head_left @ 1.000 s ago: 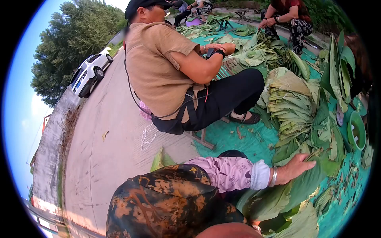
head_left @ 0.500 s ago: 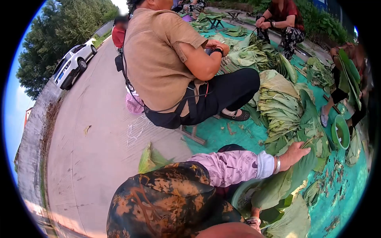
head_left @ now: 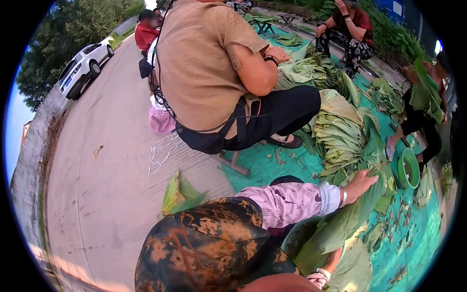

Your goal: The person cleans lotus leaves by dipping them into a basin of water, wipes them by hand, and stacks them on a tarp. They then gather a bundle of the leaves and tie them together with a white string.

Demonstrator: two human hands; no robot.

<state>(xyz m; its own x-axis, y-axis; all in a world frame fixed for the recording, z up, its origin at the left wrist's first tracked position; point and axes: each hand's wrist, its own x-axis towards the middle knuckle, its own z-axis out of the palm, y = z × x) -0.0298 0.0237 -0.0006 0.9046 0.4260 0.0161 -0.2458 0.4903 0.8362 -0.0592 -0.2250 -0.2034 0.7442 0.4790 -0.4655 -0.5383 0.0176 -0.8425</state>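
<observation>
My left hand, with a bracelet at the wrist and a pink printed sleeve, grips the upper part of a large green leaf. The leaf hangs down in folds toward my lap. Lower down, my right hand reaches in under the leaf; its fingers are hidden behind it. A green basin sits partly covered beneath the leaf, close to my leg. Just beyond my left hand lies a thick stack of folded, yellow-green leaves. Another broad pale leaf spreads out near my right hand.
A person in a tan shirt squats close by on a low stool. Others sit farther off, one holding up leaves. A green tub and leaf scraps lie on the teal sheet. A white car stands along the road.
The leaf's lower part has shifted, and more of my right wrist shows. My left hand keeps its grip. A person in red at the back has raised one hand to the head.
</observation>
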